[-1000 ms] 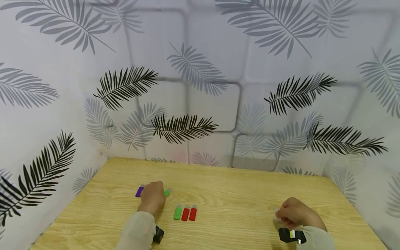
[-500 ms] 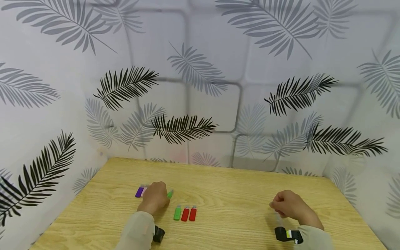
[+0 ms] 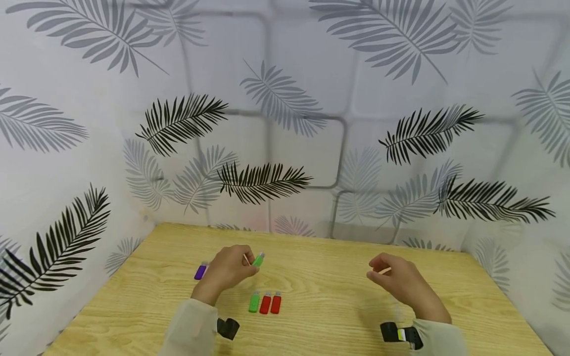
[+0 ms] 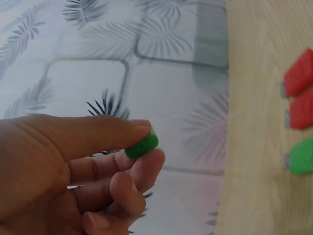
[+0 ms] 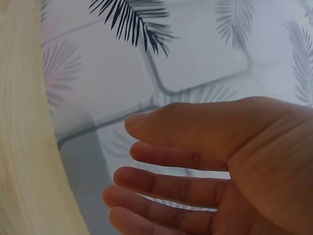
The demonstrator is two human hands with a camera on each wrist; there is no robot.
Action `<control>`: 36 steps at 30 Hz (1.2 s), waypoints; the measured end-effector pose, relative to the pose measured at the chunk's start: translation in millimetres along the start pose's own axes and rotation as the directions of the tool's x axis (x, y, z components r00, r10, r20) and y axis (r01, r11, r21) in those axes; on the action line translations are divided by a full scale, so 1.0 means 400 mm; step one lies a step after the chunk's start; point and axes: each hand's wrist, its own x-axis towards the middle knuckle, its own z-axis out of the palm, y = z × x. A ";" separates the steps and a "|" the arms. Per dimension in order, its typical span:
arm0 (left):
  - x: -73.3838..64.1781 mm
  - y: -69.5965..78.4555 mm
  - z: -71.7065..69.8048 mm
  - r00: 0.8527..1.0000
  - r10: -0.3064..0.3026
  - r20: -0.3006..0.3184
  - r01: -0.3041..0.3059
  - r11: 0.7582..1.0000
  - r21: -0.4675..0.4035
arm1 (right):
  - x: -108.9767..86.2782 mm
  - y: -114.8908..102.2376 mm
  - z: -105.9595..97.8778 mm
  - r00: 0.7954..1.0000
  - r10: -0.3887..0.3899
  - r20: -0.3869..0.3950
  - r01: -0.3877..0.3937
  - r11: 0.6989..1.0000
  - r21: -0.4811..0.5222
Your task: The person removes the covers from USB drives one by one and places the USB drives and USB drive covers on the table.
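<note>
My left hand point(image 3: 226, 268) pinches a green USB flash drive point(image 3: 258, 260) between thumb and fingers, its metal plug pointing up and away. The left wrist view shows the butt end of this green drive point(image 4: 142, 146) between the thumb and a fingertip. Below that hand, a second green flash drive point(image 3: 254, 302) and two red flash drives point(image 3: 264, 304) lie in a row on the table. A purple flash drive point(image 3: 200, 271) lies left of the hand. My right hand point(image 3: 403, 282) hovers over the right of the table, fingers loosely bent and holding nothing.
The wooden table point(image 3: 320, 277) ends at a pale wall covering point(image 3: 303, 148) with feather prints. A faint, see-through thing point(image 3: 398, 312) lies on the table close to the right wrist. Each wrist wears a black camera mount point(image 3: 396, 333).
My left hand has lifted the green flash drive off the table and moved a little right. My right hand has risen and moved left, leaving the faint clear thing behind; its fingers have loosened.
</note>
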 end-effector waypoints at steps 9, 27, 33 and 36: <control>-0.021 0.067 -0.024 0.978 0.203 0.053 -0.198 0.976 -0.091 | -0.005 -0.091 0.018 0.990 -0.136 -0.030 0.137 0.990 0.038; -0.050 0.133 -0.035 0.884 0.427 0.192 -0.387 0.897 -0.211 | -0.029 -0.243 0.092 0.874 -0.486 0.011 0.486 0.874 -0.014; -0.055 0.148 -0.036 0.846 0.479 0.234 -0.420 0.870 -0.258 | -0.034 -0.264 0.101 0.843 -0.538 0.010 0.538 0.843 0.011; -0.057 0.150 -0.037 0.840 0.486 0.241 -0.428 0.866 -0.258 | -0.036 -0.270 0.103 0.841 -0.540 0.026 0.539 0.841 0.035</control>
